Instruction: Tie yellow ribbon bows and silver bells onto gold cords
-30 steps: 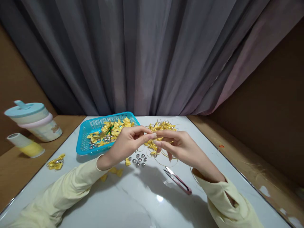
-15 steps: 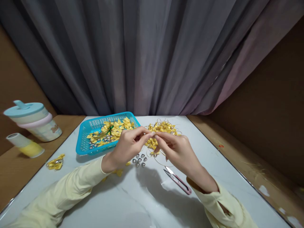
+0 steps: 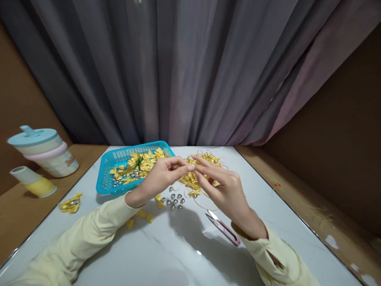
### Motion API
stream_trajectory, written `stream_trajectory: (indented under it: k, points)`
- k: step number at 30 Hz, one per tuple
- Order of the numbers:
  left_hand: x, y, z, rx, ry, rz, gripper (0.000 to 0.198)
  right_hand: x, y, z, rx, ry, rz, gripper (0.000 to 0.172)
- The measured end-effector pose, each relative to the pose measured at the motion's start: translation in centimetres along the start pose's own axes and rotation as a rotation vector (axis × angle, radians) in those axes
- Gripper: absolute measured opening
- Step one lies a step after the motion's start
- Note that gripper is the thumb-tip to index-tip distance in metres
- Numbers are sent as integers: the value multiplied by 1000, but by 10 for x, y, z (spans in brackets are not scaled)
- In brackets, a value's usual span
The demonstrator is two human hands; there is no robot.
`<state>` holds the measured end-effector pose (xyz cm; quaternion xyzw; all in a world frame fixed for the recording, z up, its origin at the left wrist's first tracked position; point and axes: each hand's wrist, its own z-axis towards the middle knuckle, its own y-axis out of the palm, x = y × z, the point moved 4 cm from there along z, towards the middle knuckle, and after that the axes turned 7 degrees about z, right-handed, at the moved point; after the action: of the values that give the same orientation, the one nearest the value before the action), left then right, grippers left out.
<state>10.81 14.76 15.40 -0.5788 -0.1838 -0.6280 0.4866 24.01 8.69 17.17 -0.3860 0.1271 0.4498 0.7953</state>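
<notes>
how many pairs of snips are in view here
1 pair: the pink-handled snips, lying on the white tabletop beside the right sleeve. Others could hide under the yellow pile.

Pale-yellow long sleeves [image 3: 86,234], wrinkled; right cuff [image 3: 258,247] slit.

The small round silver bells [image 3: 175,201] look like smooth, shiny metal. The yellow petal-shaped pieces [image 3: 190,180] seem to be satin-like cloth with soft gloss. The pink-handled snips [image 3: 218,224] have bright metal blades. The blue rectangular perforated basket [image 3: 102,178] is of plastic, the white veined tabletop [image 3: 160,252] is polished and glossy, and the grey pleated curtain [image 3: 178,71] is matt cloth
</notes>
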Motion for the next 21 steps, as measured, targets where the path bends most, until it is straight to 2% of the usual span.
stream_trajectory:
  k: [4, 7, 16, 21]
  points:
    - [-10, 2, 5, -123, -105, -192, 28, -7, -4, 0, -22, -234, -93, 20]
    - [-11, 3, 5, -151, -126, -235, 29, -8, -5, 0, -45, -296, -109, 19]
    - [-10, 3, 4, -173, -152, -259, 29, -5, -5, -2, -60, -321, -146, 25]
    - [-7, 1, 4, -106, -114, -119, 28, -4, -5, -1, -89, -269, -123, 24]
